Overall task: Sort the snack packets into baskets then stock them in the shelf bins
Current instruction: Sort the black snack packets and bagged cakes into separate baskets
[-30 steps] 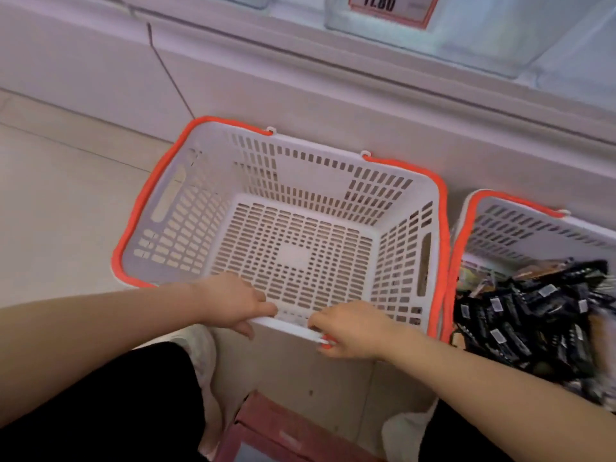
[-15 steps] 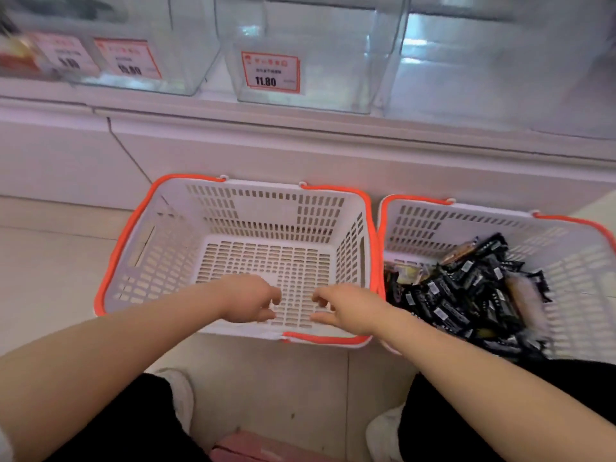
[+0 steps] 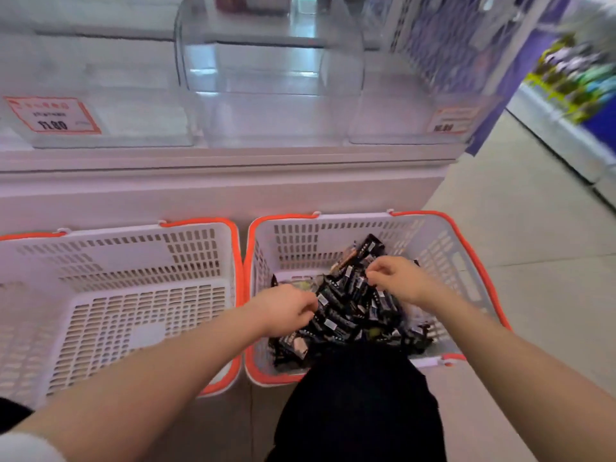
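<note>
Left grip (image 3: 286, 311) and right grip (image 3: 396, 278) both hover curled over black packets (image 3: 346, 311) heaped in right basket (image 3: 466, 261); whether either pinches a packet, cannot tell. Left basket (image 3: 200, 258) sits just beside, below clear shelf bins (image 3: 270, 95).

Packets (image 3: 346, 305) in right basket (image 3: 466, 261)

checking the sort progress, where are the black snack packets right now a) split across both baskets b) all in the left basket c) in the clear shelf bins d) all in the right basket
d, the black snack packets are piled only in the right basket, while the left basket shows just its bare slotted floor.
</note>
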`<state>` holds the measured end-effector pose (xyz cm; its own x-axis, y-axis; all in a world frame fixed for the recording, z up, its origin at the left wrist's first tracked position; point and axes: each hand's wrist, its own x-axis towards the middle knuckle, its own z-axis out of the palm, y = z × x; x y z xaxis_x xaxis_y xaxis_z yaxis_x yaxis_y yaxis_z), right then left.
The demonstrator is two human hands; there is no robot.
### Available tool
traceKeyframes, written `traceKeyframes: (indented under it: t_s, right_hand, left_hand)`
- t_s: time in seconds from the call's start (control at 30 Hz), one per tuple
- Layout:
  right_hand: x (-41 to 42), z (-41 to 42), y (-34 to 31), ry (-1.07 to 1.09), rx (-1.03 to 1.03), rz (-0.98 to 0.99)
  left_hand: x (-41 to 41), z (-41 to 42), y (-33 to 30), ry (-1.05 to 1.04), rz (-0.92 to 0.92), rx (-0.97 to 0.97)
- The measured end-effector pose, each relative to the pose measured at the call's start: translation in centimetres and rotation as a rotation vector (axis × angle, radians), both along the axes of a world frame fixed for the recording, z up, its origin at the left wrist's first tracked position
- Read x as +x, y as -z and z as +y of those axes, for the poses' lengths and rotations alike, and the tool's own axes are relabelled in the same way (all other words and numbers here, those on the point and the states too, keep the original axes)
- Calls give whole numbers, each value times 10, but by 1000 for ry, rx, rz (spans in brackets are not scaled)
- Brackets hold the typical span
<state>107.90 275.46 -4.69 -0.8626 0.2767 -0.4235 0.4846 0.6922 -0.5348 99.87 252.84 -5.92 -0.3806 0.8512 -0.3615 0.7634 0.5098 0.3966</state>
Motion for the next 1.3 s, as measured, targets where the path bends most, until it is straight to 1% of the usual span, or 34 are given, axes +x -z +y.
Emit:
traceKeyframes:
  t_s: [0.17, 0.27, 0.33, 0.43, 0.57, 0.63, 0.73, 0.8, 0.87, 0.9, 0.97, 1.03, 1.1, 1.17, 1.23, 1.3]
  right_hand:
    - [14, 2, 81, 128, -12, -136]
    - [12, -8, 117, 71, 19, -195]
    - [9, -13, 132, 44, 13, -210]
    - [5, -16, 149, -16, 17, -217]
    - [4, -20, 167, -100, 231, -177]
    - [3, -23, 174, -103, 295, -182]
    - [0, -23, 180, -97, 323, -170]
    - [-2, -21, 179, -143, 347, -168]
    - [-2, -18, 177, -160, 325, -117]
    - [-1, -17, 175, -127, 282, -72]
    - [-2, -14, 170, 24, 156, 15]
    - [-4, -11, 164, 164, 83, 76]
    - [-8, -9, 162, 198, 88, 139]
    - [-16, -9, 163, 180, 141, 216]
    - [-27, -8, 165, 220, 190, 262]
    - [-36, -7, 168, 337, 145, 251]
  left_hand:
    - [-12, 19, 57, -122, -88, -82]
    - [-20, 22, 88, -164, -104, -152]
    - [-24, 26, 105, -194, -99, -163]
    - [-27, 31, 127, -198, -84, -167]
    - [-27, 37, 150, -182, -109, -201]
    - [-28, 40, 157, -182, -118, -191]
    - [-30, 45, 165, -125, -53, -188]
    - [-32, 47, 167, -80, 6, -216]
    - [-35, 48, 169, -55, 36, -230]
    - [-36, 47, 170, -44, 40, -228]
    - [-37, 47, 170, -17, 21, -194]
    - [-36, 48, 169, -32, -41, -106]
    - [-34, 52, 167, -146, -139, 16]
    - [-33, 56, 166, -281, -232, 104]
    - [-33, 57, 168, -347, -285, 103]
    - [-34, 59, 170, -396, -346, 69]
